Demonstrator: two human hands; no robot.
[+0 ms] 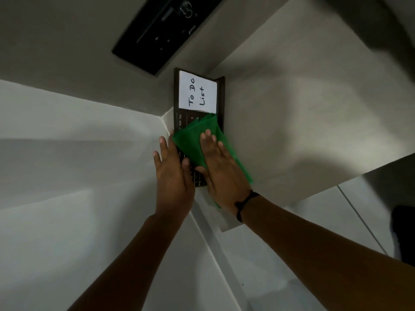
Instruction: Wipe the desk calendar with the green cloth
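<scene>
Flat right hand [221,173] presses green cloth [197,142] on dark calendar [179,122].

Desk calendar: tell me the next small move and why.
Probably slide the right hand and green cloth up the desk calendar toward the "To Do List" note; that upper part lies uncovered, while the left hand steadies the edge.
</scene>
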